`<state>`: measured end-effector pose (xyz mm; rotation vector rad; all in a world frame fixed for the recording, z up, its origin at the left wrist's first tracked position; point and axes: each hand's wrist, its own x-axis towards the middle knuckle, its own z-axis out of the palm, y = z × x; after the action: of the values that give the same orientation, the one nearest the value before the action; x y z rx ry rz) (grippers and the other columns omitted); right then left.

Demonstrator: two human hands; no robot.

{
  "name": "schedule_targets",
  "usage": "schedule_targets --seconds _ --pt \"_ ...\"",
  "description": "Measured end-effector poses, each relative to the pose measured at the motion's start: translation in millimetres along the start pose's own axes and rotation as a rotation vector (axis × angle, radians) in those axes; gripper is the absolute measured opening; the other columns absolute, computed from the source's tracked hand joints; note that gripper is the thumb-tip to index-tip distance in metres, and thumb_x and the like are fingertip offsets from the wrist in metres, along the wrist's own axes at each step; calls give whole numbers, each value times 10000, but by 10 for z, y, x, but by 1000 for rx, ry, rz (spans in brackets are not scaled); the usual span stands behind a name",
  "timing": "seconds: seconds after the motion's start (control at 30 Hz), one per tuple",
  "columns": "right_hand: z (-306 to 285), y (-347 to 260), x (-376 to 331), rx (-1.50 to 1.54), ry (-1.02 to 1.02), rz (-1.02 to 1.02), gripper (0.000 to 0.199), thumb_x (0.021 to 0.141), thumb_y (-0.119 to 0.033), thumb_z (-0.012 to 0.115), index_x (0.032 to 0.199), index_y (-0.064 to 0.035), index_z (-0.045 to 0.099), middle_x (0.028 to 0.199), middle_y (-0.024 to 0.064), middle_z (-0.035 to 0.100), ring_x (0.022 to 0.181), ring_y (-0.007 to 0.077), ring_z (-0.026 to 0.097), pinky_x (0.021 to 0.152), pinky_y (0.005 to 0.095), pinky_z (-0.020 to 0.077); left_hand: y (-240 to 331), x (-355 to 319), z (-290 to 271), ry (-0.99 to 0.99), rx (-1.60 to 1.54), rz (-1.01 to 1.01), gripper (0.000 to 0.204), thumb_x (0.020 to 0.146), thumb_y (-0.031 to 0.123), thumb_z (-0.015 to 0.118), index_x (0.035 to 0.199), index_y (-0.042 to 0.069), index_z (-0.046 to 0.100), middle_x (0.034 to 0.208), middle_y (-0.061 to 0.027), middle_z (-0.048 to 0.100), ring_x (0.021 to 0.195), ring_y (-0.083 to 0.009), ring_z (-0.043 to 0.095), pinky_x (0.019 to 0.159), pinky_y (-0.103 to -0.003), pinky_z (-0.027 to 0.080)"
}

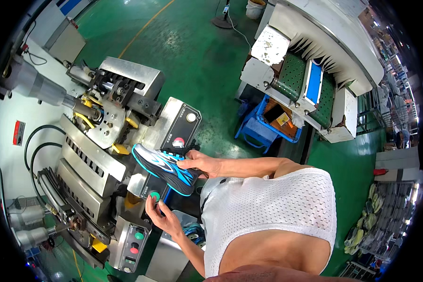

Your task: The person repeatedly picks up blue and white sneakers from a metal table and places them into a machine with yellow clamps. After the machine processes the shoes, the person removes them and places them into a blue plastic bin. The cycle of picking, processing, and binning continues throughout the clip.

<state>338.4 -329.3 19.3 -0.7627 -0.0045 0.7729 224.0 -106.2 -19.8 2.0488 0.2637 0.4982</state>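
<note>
My right hand (203, 162) grips a running shoe (162, 161) at its heel end, thumb on the near side. The shoe is white and black with bright blue trim. It is tilted over a metal control panel, its toe pointing left toward the machine. Below it, my left hand (164, 218) is empty with its fingers apart. Its index fingertip is at a green push button (155, 195) on the panel's lower end; whether it presses the button cannot be made out.
A steel shoe-forming machine (94, 155) with clamps, cylinders and yellow pads fills the left. A second button panel (130, 244) stands below. Shoe parts lie in a bin (192, 230) near my left forearm. At upper right are a conveyor (291, 75) and a blue cart (263, 129).
</note>
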Motion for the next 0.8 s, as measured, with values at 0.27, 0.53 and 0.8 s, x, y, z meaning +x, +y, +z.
schedule_targets --seconds 0.27,0.53,0.8 --pt "158 90 -48 -56 15 -8 380 908 -325 672 1120 -19 598 810 -21 631 480 -8 478 333 175 270 -80 -123 -97 -18 -103 -66 386 954 -7 544 1338 0 501 1284 -106 561 1123 -160 583 873 -248 464" --pt "-46 108 -30 -10 -8 -7 333 921 -276 668 1084 7 602 845 20 674 499 9 551 347 169 343 70 86 -87 -7 -103 -47 384 940 -10 558 1322 -6 514 1287 -145 527 1118 -208 598 889 -291 501" --pt "-168 9 84 25 43 -57 381 920 -309 672 1089 21 583 848 8 674 561 5 590 384 155 383 292 785 114 -3 -203 -1 401 965 17 531 1363 -5 482 1323 -136 545 1204 -199 549 1024 -310 429"
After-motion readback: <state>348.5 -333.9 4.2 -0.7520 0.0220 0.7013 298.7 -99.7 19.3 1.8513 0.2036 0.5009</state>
